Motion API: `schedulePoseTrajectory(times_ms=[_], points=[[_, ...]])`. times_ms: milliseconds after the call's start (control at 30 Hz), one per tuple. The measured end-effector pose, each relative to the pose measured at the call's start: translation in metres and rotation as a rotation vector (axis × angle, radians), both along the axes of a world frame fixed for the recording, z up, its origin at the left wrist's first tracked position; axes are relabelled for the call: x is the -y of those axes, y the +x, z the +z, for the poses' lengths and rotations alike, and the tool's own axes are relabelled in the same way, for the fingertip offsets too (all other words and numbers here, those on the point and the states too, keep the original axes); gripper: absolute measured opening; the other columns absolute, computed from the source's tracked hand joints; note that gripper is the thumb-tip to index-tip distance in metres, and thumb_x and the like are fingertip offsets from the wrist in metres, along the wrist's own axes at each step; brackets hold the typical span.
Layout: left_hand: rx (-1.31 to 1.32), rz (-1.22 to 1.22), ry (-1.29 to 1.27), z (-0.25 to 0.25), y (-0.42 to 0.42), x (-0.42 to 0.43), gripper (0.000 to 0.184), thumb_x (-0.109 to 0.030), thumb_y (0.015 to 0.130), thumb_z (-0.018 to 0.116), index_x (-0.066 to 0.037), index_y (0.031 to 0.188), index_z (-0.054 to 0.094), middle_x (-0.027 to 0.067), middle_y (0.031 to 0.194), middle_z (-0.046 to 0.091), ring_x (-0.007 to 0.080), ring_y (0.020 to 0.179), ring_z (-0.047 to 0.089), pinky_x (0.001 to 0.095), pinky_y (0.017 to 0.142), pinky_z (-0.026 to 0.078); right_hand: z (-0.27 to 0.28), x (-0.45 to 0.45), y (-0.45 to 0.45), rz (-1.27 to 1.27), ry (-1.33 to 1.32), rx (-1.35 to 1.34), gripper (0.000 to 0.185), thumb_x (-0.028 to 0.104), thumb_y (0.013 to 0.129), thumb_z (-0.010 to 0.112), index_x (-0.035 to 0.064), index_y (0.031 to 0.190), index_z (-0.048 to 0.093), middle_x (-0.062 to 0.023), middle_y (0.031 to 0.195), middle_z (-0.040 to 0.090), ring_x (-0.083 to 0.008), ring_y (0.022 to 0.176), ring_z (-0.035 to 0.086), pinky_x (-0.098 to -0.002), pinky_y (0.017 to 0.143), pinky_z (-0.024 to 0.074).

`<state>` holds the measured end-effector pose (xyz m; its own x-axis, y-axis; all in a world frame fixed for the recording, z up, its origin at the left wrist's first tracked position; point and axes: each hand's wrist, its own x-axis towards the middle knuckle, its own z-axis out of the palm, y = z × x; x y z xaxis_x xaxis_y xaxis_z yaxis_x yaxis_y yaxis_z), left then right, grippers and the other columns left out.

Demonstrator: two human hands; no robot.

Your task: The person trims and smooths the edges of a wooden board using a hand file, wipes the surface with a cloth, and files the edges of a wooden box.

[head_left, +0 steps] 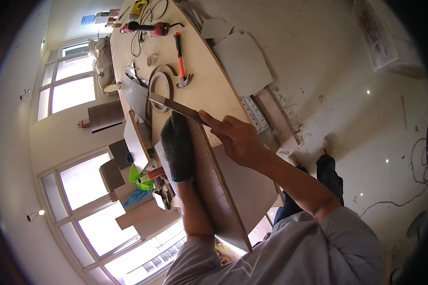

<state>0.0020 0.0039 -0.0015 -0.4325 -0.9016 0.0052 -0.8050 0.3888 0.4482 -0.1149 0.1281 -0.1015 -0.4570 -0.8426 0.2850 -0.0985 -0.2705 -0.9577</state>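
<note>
A brown board [202, 175] with a rough, pale long edge stands tilted in front of my body, beside the workbench. My left hand [178, 147], in a dark knitted glove, grips the board near its far end; its fingertips are partly hidden. In my bare right hand [235, 140] is a flat file [173, 105], with the index finger stretched along it. The file lies across the board's far corner, just beyond the gloved fingers. Rings of brown edge banding [161, 88] lie on the bench past the file's tip.
On the wooden workbench [199, 61] lie a claw hammer [179, 59], a red power tool [152, 29] and cables. Offcut boards [245, 61] lie on the floor to the right. Panels, boxes and a bright green item [140, 178] crowd the left, near the windows.
</note>
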Motion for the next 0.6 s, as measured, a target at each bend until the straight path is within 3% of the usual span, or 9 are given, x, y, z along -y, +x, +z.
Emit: schedulePoseTrajectory(times_ms=[67, 200, 233, 333, 533, 600], points=[[-0.016, 0.009, -0.01, -0.001, 0.001, -0.002, 0.044, -0.034, 0.107, 0.042, 0.002, 0.113, 0.067, 0.0219, 0.103, 0.07, 0.0281, 0.091, 0.066, 0.0434, 0.082, 0.048, -0.009, -0.025, 0.01, 0.02, 0.034, -0.103, 0.055, 0.007, 0.095, 0.059, 0.0169, 0.148, 0.049, -0.0101, 0.073, 0.052, -0.0256, 0.064, 0.056, -0.0396, 0.059, 0.0478], [-0.052, 0.033, -0.009, 0.0, -0.001, -0.002, 0.045, -0.036, 0.107, 0.044, 0.001, 0.111, 0.068, 0.0192, 0.099, 0.07, 0.0258, 0.088, 0.066, 0.041, 0.079, 0.048, -0.022, -0.085, 0.039, 0.068, -0.034, 0.031, 0.059, 0.016, 0.095, 0.059, 0.0263, 0.151, 0.044, -0.0086, 0.077, 0.054, -0.026, 0.058, 0.057, -0.0408, 0.052, 0.0496], [-0.055, 0.038, -0.01, -0.001, -0.002, -0.003, 0.045, -0.036, 0.107, 0.044, 0.001, 0.11, 0.069, 0.0185, 0.099, 0.07, 0.0252, 0.087, 0.065, 0.0405, 0.078, 0.048, -0.021, -0.072, 0.033, 0.139, 0.055, -0.038, 0.058, 0.015, 0.095, 0.059, 0.0262, 0.151, 0.045, -0.008, 0.078, 0.055, -0.0257, 0.059, 0.058, -0.0401, 0.054, 0.0509], [-0.056, 0.046, -0.024, 0.001, -0.001, -0.004, 0.046, -0.037, 0.106, 0.045, 0.001, 0.108, 0.07, 0.0165, 0.096, 0.07, 0.0234, 0.085, 0.065, 0.0387, 0.076, 0.048, -0.01, 0.007, 0.01, -0.067, -0.091, -0.014, 0.058, 0.015, 0.095, 0.059, 0.0266, 0.15, 0.046, -0.0077, 0.077, 0.055, -0.0254, 0.059, 0.06, -0.0396, 0.055, 0.0528], [-0.079, 0.075, -0.015, 0.001, -0.003, -0.002, 0.047, -0.04, 0.105, 0.047, 0.0, 0.105, 0.071, 0.0125, 0.09, 0.071, 0.0199, 0.08, 0.064, 0.0352, 0.073, 0.048, -0.028, -0.073, 0.035, 0.128, -0.073, -0.013, 0.058, 0.014, 0.096, 0.058, 0.0255, 0.151, 0.044, -0.0106, 0.079, 0.055, -0.028, 0.058, 0.059, -0.041, 0.053, 0.051], [-0.073, 0.077, -0.013, 0.0, -0.003, -0.003, 0.047, -0.041, 0.105, 0.047, 0.0, 0.104, 0.072, 0.0112, 0.089, 0.071, 0.0187, 0.079, 0.064, 0.0341, 0.071, 0.048, -0.031, -0.061, 0.034, 0.11, -0.051, -0.014, 0.054, 0.009, 0.095, 0.057, 0.0202, 0.147, 0.051, -0.0106, 0.076, 0.054, -0.0266, 0.058, 0.058, -0.0403, 0.054, 0.0492]])
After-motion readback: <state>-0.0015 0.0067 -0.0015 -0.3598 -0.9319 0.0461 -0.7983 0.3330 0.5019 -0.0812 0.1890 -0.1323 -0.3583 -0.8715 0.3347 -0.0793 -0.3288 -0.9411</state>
